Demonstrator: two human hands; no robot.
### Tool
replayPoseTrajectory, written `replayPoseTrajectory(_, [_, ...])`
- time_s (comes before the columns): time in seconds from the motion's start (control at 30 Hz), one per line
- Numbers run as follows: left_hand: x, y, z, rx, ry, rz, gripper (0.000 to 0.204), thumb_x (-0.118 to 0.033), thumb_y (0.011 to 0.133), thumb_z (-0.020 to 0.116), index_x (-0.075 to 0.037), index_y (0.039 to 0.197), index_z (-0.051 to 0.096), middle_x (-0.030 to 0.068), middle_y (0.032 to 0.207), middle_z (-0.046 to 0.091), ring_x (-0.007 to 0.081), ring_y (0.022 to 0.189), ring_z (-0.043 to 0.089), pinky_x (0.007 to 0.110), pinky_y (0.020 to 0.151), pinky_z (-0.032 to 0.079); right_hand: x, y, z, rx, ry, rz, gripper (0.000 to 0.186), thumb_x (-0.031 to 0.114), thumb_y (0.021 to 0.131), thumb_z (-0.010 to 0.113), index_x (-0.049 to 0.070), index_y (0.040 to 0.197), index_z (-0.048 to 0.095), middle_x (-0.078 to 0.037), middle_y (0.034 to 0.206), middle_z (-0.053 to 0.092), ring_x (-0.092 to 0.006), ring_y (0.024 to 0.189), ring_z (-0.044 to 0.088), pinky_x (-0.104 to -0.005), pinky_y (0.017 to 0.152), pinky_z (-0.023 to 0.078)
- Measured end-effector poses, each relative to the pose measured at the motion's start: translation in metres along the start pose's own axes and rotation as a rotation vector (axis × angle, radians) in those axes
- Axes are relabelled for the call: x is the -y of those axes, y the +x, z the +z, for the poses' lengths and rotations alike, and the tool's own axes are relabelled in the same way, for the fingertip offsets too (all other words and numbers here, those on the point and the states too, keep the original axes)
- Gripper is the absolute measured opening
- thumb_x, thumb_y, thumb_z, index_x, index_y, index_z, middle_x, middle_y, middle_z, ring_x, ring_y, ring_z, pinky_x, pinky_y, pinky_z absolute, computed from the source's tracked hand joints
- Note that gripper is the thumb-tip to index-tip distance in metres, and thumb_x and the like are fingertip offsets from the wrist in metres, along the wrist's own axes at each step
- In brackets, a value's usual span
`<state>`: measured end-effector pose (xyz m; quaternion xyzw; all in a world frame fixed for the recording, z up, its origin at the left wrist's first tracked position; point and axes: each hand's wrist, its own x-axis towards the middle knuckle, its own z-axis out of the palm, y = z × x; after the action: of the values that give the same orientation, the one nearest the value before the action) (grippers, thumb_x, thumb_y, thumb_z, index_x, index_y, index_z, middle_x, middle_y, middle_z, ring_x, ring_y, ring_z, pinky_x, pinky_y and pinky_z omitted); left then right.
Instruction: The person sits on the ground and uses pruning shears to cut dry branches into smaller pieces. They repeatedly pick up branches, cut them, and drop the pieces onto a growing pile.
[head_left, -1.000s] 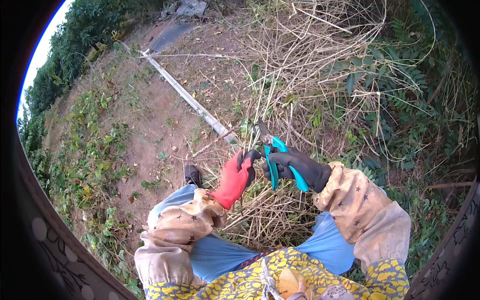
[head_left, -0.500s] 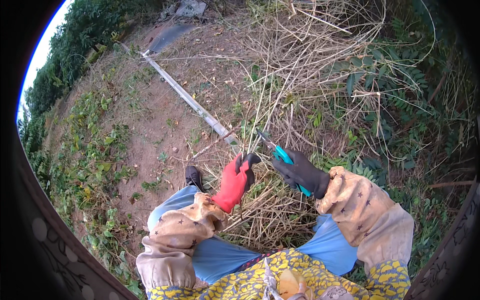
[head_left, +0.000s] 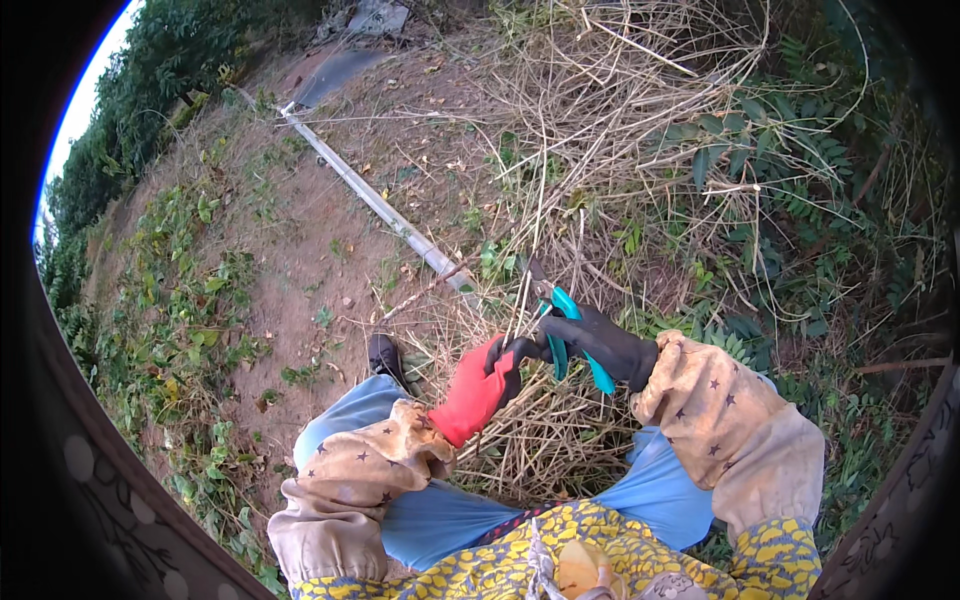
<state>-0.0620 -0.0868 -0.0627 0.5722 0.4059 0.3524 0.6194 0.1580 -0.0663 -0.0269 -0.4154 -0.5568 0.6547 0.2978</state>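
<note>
Pruning shears with teal handles sit low in the dry tangle of stems, blades around a thin stalk. Right hand wraps both handles, fingers partly closed; left hand pinches the same stalk just below. Best keep left fingertips clear of the blades, stalk taut, and cut near the base, beside the pale pipe

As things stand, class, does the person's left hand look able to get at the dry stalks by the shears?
Probably yes: the left hand, in a red glove, already sits against the dry stalks beside the teal-handled shears, with nothing between them.
</note>
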Motion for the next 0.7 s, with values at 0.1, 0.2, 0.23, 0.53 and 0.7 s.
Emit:
replayPoseTrajectory(0.1, [0.001,-0.004,0.005,0.011,-0.069,-0.078,0.032,-0.035,0.102,0.054,-0.006,0.11,0.064,-0.0078,0.061,0.044,0.002,0.052,0.039,0.021,0.047,0.028,-0.005,0.003,-0.002,-0.02,-0.029,0.114,0.034,0.038,0.097,0.053,0.005,0.097,0.051,-0.005,0.084,0.057,-0.013,0.07,0.057,-0.0329,0.065,0.049])
replayPoseTrajectory(0.2, [0.003,-0.002,0.001,0.026,0.103,0.012,0.03,-0.033,0.102,0.053,-0.007,0.111,0.064,-0.0069,0.062,0.045,0.0029,0.053,0.041,0.022,0.049,0.031,-0.004,-0.003,-0.002,-0.099,0.026,0.124,0.029,0.033,0.095,0.056,0.006,0.088,0.051,-0.003,0.075,0.055,-0.0103,0.063,0.053,-0.0285,0.059,0.046])
replayPoseTrajectory(0.23, [0.001,-0.002,-0.003,-0.007,0.33,0.077,0.027,-0.031,0.101,0.053,-0.009,0.113,0.064,-0.0051,0.064,0.048,0.0042,0.057,0.044,0.023,0.052,0.035,-0.003,-0.006,-0.002,-0.123,0.047,0.14,0.029,0.032,0.095,0.057,0.006,0.086,0.051,-0.003,0.072,0.054,-0.0098,0.062,0.053,-0.0274,0.059,0.046])
replayPoseTrajectory(0.53, [0.01,0.055,-0.042,-0.341,-0.114,0.159,0.027,-0.025,0.101,0.055,-0.005,0.118,0.059,0.0008,0.066,0.056,0.0098,0.055,0.053,0.025,0.05,0.042,-0.011,-0.049,-0.023,-0.148,0.047,0.249,0.026,0.032,0.096,0.058,0.008,0.099,0.049,-0.001,0.073,0.051,-0.009,0.056,0.051,-0.0279,0.05,0.045])
replayPoseTrajectory(0.7, [-0.004,0.107,-0.05,-0.399,-0.162,0.044,0.022,-0.019,0.097,0.06,-0.003,0.11,0.067,0.003,0.067,0.059,0.0133,0.054,0.056,0.028,0.05,0.047,-0.005,-0.071,-0.014,-0.059,0.011,0.185,0.029,0.028,0.098,0.058,0.005,0.113,0.048,-0.002,0.082,0.055,-0.0086,0.071,0.055,-0.0269,0.063,0.048])
